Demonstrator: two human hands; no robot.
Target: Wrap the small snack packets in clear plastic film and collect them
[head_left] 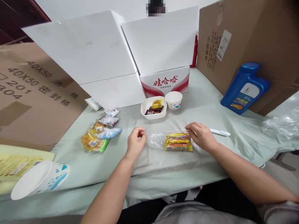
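A clear plastic bag lies on the cloth in front of me, with several yellow-wrapped snack sticks side by side in its right part. My right hand pinches the bag's upper right corner, its fingers bent over the edge. Just left of the bag's crumpled end is my left hand, fingers curled and thumb close to the index finger; whatever they hold, if anything, is too small to make out. Beyond the hands, a white square bowl contains dark brown packets and a yellow packet.
A white paper cup touches the bowl's right side. Assorted packaged snacks lie left; a larger paper cup lies tilted near front left. A white-handled tool rests right, near a blue bottle. White boxes and cartons stand behind.
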